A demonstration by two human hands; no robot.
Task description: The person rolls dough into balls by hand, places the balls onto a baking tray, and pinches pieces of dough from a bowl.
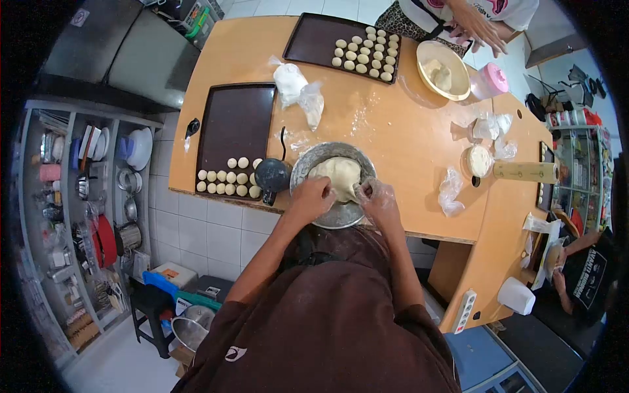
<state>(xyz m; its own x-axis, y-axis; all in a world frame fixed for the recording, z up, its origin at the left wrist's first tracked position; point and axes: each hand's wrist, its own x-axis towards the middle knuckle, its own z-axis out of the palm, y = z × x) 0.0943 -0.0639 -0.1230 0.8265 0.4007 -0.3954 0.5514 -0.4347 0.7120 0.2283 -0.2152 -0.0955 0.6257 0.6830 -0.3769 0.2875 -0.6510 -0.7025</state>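
A pale lump of dough (342,174) sits in a round metal bowl (364,161) at the table edge, right in front of me. My left hand (313,198) is closed at the bowl's near left side, its fingertips against the dough. On the near right side, my right hand (379,200) pinches the dough's edge, and its fingers are dusted with flour. Just left of the bowl stands a dark round kitchen scale (272,175). Beside it, a dark baking tray (236,124) carries small dough balls (230,177) along its near end.
Across the table, another tray (314,40) holds several dough balls. A person's hands (481,31) are near a cream bowl (424,71) with dough. Flour bags (289,84) lie beyond my bowl. At right are a rolled cylinder (524,171), plastic bags and a power strip (465,310).
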